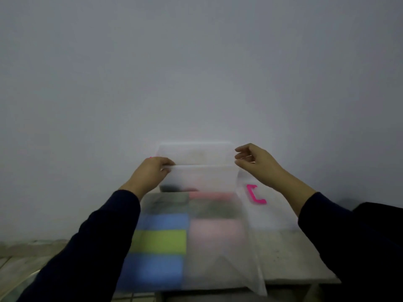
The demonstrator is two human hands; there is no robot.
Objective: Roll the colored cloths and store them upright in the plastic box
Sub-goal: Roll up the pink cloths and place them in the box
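- Left hand point(152, 171) grips the plastic box point(197, 171) at its left end, above the desk point(290, 253).
- Right hand point(254, 162), fingers loosely curled, at its right end; contact unclear.
- Box's long axis runs between hands; colored cloths point(161, 240) lie flat beneath.

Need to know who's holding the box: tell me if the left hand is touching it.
Touching. The head view shows the left hand curled over the left end of the box rim, fingers wrapped on its edge, no gap.

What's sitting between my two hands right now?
In the head view, the clear plastic box spans between the left hand and right hand.
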